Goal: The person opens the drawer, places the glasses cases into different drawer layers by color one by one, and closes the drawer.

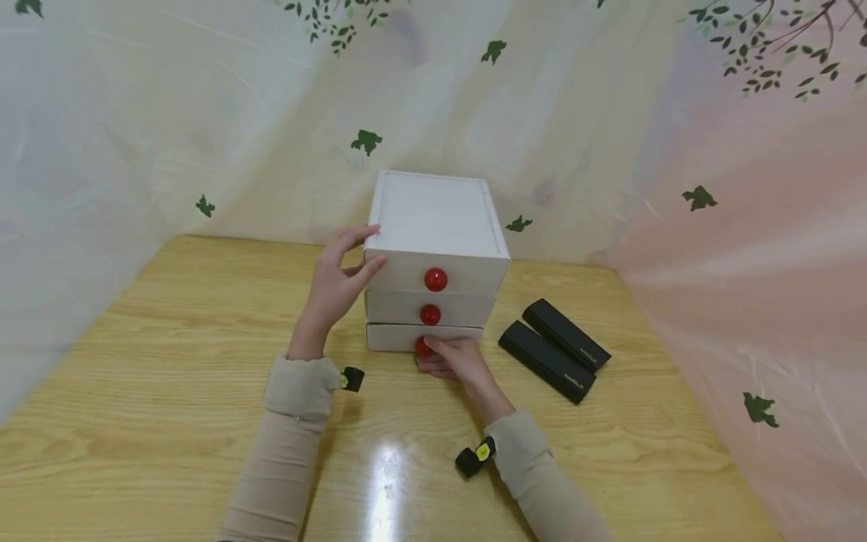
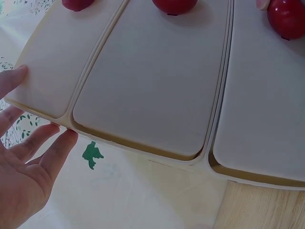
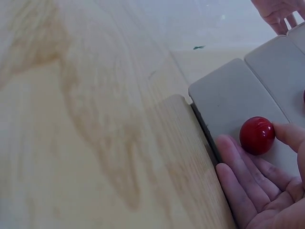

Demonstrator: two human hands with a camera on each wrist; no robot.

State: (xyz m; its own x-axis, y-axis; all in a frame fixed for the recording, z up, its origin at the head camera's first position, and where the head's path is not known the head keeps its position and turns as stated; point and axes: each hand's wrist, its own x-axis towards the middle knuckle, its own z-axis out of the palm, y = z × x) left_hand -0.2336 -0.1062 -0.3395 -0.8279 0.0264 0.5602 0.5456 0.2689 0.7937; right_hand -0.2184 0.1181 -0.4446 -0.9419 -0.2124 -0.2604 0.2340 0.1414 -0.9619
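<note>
Backdrop (image 1: 271, 150) hangs, pale and creased, behind the wooden table (image 1: 169, 399). On the table stands the white cabinet (image 1: 436, 211), its front turned to the person. It has three stacked drawers (image 1: 400, 307); the front of the bottom drawer (image 1: 389, 338) has its long axis running left to right, and the bottom knob (image 3: 257, 136) sits near its middle.

That knob lies right at the thumb and fingers of the right hand (image 1: 460, 361), much the nearer of the two. The hand is narrow, pinching the knob with its thumb above and fingers beneath; its forearm slants in from the lower right. The left hand (image 1: 336, 282) is higher, at the cabinet's upper left corner, fingers spread wide, thumb against the front and fingertips at the side; how firmly it presses, I cannot tell.

Right of the cabinet, the near case (image 1: 547, 362) and far case (image 1: 567, 335), both black, lie slantwise close together. Smallest, the top knob (image 1: 436, 279) and middle knob (image 1: 430, 315) are red and untouched.
</note>
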